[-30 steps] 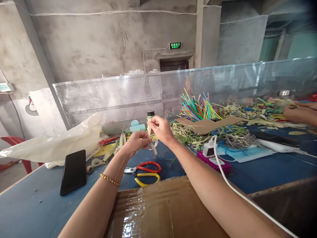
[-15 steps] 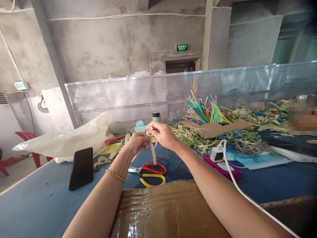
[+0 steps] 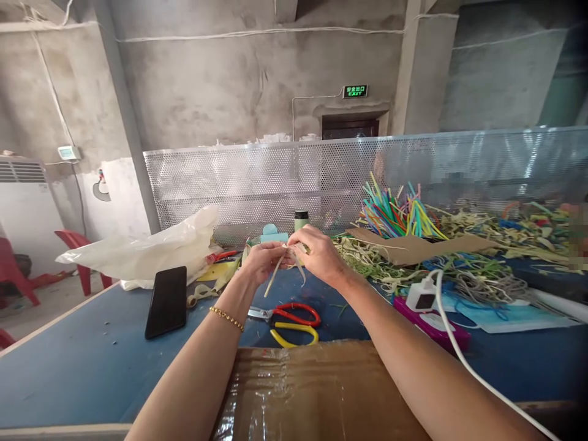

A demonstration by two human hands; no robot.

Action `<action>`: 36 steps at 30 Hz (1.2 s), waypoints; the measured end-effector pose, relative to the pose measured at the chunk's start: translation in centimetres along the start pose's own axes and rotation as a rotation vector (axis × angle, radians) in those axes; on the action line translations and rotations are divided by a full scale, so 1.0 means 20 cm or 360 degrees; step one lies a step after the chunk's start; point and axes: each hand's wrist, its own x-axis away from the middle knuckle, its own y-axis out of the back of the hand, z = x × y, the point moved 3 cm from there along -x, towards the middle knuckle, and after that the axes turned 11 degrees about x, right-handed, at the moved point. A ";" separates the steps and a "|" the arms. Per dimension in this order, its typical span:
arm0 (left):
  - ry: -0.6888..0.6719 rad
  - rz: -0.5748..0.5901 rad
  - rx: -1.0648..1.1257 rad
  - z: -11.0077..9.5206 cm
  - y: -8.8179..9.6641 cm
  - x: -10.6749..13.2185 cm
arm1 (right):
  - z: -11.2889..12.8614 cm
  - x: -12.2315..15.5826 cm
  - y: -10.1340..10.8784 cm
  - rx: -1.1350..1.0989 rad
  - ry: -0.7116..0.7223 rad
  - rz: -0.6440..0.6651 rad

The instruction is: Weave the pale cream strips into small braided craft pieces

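Note:
Pale narrow strips [image 3: 274, 278] hang down from between my two hands, which meet above the blue table. My left hand [image 3: 266, 260] pinches the strips from the left, its wrist in a gold bead bracelet [image 3: 226, 318]. Thumb and fingers of my right hand [image 3: 316, 254] close on the same strips from the right; the exact grip is hidden behind the fingers. Below the hands lie scissors [image 3: 294, 321] with one red and one yellow handle. Nearest my body is a taped cardboard box [image 3: 316, 392], under my forearms.
A black phone [image 3: 166, 302] and a plastic bag [image 3: 151, 248] lie left. Behind the hands stands a green bottle [image 3: 301, 219]. Coloured pipe cleaners [image 3: 399, 211], heaped pale strands [image 3: 376, 263] and a purple power strip [image 3: 432, 324] with a white cable [image 3: 473, 370] are right.
The view has swung left, so everything sits further right. The strips have shifted between my fingers: two ends now hang splayed apart, where one broad strip hung down.

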 end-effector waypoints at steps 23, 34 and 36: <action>-0.0258 0.0085 -0.0268 0.02 -0.08 0.02 | -0.04 0.03 -0.06 -0.0095 -0.0205 -0.0128; -0.0238 -0.0013 -0.0112 0.01 -0.09 0.03 | -0.03 0.02 -0.07 -0.0213 -0.0054 -0.0218; -0.0223 -0.0051 -0.0053 0.00 -0.09 0.03 | -0.02 0.01 -0.06 -0.0213 -0.0004 -0.0260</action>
